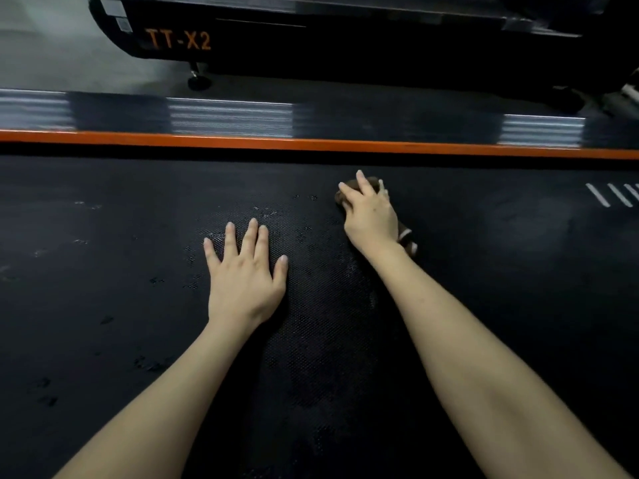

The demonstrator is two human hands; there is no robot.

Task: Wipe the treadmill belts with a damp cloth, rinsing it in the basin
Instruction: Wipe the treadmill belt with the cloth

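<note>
Two hands on a treadmill belt [103, 271]: left hand [242, 271] flat, fingers spread. Just beyond it, right hand [371, 216] presses a brown cloth [367, 183] with open fingers. Damp patches lie nearby; most of the belt seems unwiped.

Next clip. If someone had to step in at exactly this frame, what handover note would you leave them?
Left hand: flat on the treadmill belt, fingers spread, holding nothing.
Right hand: lies over the brown cloth, pressing it to the belt near the orange side rail.
Done: a damp-looking patch between the arms suggests that stretch has been wiped.
Left: smudges on the belt to the left, and the second treadmill, marked TT-X2, behind. The basin is not in view.
</note>
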